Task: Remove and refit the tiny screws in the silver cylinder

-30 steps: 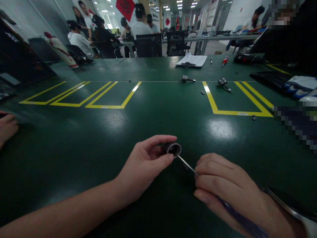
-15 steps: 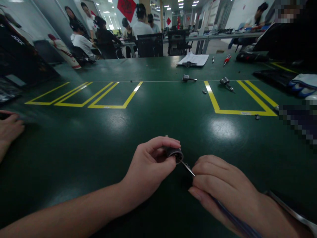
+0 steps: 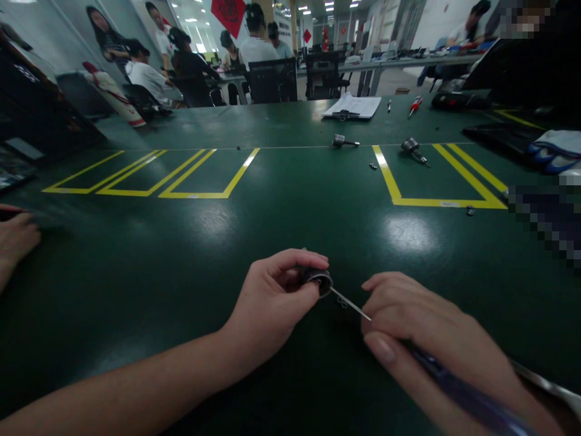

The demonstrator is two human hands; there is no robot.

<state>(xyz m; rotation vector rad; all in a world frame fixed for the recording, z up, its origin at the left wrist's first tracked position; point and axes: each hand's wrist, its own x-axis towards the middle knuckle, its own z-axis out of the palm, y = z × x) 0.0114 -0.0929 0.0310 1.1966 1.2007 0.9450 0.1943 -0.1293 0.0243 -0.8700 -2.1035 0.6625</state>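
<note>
small dark metal cylinder point(image 3: 318, 280), hollow open end

Toward the table's point(image 3: 136, 254) far edge lie a clipboard point(image 3: 353, 107), a red screwdriver point(image 3: 414, 106) and two metal fittings point(image 3: 341, 142).

Dark green matte worktable point(image 3: 136, 254) marked with yellow tape rectangles point(image 3: 149, 175). Beyond the fingers: two small grey metal cylinder parts point(image 3: 344, 142) point(image 3: 412, 148), white paper sheets point(image 3: 356, 106), red-handled screwdriver point(image 3: 414, 106). Just beside the fingertips, tiny dark screws point(image 3: 342, 302).
</note>
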